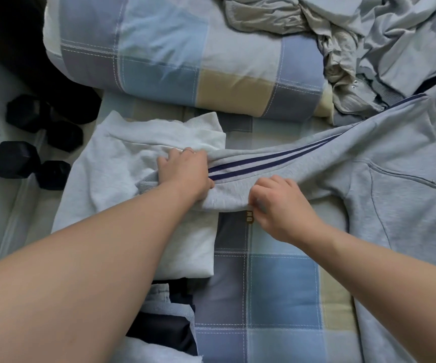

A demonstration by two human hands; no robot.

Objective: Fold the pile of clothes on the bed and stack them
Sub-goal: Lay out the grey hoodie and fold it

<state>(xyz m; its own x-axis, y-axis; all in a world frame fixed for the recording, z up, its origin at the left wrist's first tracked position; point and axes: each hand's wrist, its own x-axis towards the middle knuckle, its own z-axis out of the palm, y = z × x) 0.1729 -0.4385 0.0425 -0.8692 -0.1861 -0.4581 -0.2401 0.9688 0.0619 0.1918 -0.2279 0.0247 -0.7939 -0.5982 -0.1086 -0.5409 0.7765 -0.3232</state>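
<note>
A light grey zip hoodie (400,184) lies spread on the right of the checked bed. Its sleeve (277,163), marked with navy stripes, stretches left across the bed. My left hand (185,174) grips the sleeve near its ribbed cuff, on top of a folded white sweatshirt (122,163). My right hand (277,205) pinches the sleeve's lower edge a little further right. A heap of unfolded grey clothes (368,35) fills the far right corner.
A rolled checked duvet (185,56) lies across the back. Folded dark and light garments (164,323) sit at the near edge under my left arm. Black dumbbells (28,145) lie on the floor to the left of the bed.
</note>
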